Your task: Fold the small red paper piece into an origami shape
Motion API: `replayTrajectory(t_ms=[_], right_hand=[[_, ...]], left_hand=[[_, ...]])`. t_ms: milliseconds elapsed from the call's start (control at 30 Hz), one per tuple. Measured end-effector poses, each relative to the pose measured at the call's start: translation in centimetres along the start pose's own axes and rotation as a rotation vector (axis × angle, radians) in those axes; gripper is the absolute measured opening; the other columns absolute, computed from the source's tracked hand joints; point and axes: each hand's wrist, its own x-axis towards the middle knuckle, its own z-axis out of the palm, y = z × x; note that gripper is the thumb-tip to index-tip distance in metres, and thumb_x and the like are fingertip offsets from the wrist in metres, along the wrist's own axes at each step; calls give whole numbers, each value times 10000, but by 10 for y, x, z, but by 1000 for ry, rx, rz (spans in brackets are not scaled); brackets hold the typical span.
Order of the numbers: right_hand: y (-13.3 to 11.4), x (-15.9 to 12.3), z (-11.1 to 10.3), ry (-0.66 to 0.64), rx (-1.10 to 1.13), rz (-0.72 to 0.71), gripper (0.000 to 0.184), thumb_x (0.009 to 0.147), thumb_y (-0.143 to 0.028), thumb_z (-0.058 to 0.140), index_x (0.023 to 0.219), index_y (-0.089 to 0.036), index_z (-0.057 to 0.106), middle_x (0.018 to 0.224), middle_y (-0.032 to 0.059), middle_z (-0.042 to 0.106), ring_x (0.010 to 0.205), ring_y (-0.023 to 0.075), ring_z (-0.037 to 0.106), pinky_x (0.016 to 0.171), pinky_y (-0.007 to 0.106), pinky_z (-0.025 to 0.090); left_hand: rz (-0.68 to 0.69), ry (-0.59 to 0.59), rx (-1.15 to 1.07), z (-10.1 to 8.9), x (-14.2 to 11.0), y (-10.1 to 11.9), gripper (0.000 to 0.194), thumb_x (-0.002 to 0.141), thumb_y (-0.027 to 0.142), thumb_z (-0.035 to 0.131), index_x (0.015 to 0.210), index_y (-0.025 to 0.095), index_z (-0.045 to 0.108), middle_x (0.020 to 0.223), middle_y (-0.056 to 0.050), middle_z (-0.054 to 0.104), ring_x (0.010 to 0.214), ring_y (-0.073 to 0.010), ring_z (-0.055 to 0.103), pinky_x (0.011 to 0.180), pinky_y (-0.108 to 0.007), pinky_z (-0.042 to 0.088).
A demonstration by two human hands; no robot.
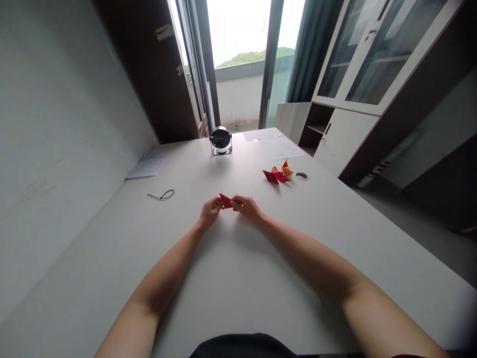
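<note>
Item one: a small red folded paper piece [225,201], triangular with crisp creases and a matte finish, held just above the white table [238,278] near its middle, pinched between both my hands. My left hand [210,211] closes thumb and fingertips on its left corner; my right hand [246,207] closes on its right edge, the fingers curled over so that part of the paper is hidden. I judge that the two-sided pinch keeps the thin sheet taut and steady for pressing a fold. Both forearms rest low over the tabletop, which would brace the wrists. Item two: a cluster of finished folded pieces, two red [275,175] and one orange [286,169], pointed and angular, lying touching one another to the right and further back, well apart from my hands, set aside out of the working space as it seems. Item three: a round cable grommet [302,176], ringed in pale plastic, just beside the orange piece. Item four: a small round desk fan [220,139] with a dark face and metal stand, upright at the far edge. Item five: a thin black looped cord [161,195], limp, to the left. Item six: flat white paper sheets, one at far left [147,165], others at the far end [274,144]. The table surface is smooth, pale, and faintly glossy.
</note>
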Motion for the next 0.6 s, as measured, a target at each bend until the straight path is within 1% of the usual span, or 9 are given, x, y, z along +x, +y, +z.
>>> replayTrajectory(t_ms=[133, 233, 400, 500, 600], right_hand=[[-1, 0, 0, 14, -10, -15, 201, 902, -320, 543, 859, -189, 689, 687, 8, 687, 611, 129, 604, 622, 238, 446], [-2, 0, 0, 38, -37, -28, 212, 910, -321, 541, 854, -186, 694, 687, 10, 692, 613, 126, 606, 626, 232, 445], [-2, -1, 0, 46, -40, -29, 245, 921, -359, 532, 857, -186, 693, 682, 11, 687, 602, 125, 596, 616, 229, 434], [-1, -1, -1, 25, -39, -38, 319, 942, -402, 488, 839, -180, 692, 688, 18, 685, 609, 128, 584, 612, 231, 419], [0, 0, -2, 22, -66, -32, 355, 930, -441, 497, 802, -171, 689, 660, 11, 661, 584, 121, 535, 582, 231, 385]], left_hand=[[-20, -87, -29, 0, 0, -2, 262, 864, 387, 642, 991, 169, 717, 850, -62, 725, 711, -160, 646, 688, -281, 521], [-6, -126, 17, -1, -1, -2, 258, 866, 356, 637, 1031, 173, 712, 882, -56, 732, 705, -149, 640, 686, -275, 516], [4, -109, 92, -2, -1, -5, 227, 856, 309, 635, 1031, 187, 710, 874, -39, 729, 711, -147, 627, 690, -269, 502], [7, -103, 89, -2, 0, -4, 196, 858, 288, 619, 994, 185, 715, 856, -37, 725, 695, -145, 618, 685, -268, 491], [1, -88, 63, -2, 0, -6, 178, 868, 296, 603, 941, 180, 718, 792, -33, 705, 670, -145, 604, 673, -264, 476]])
